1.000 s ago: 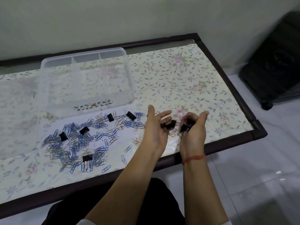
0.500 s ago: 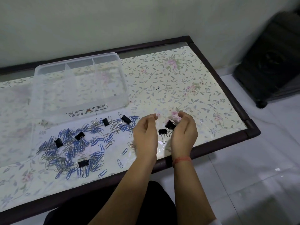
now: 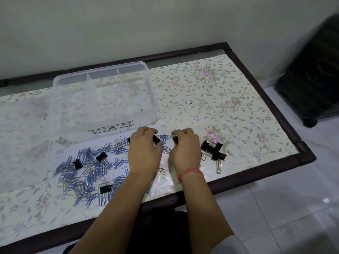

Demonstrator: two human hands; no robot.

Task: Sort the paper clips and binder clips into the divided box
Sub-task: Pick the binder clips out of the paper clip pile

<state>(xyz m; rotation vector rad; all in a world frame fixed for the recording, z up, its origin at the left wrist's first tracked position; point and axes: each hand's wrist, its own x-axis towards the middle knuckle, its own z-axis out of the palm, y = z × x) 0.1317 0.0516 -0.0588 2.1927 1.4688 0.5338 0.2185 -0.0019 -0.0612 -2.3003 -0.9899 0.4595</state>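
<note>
Both hands have dropped palm-down — left hand fingers pinching a binder clip, right hand unclear — divided box empty.

Both hands reach out side by side, palms down; left hand and right hand have curled fingers.

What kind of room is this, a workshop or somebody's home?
Most likely a room in a home, not a workshop. The table has a dark frame and a flowered plastic cover, it stands against a plain wall, and the floor is shiny pale tile. No benches or machines show.
</note>
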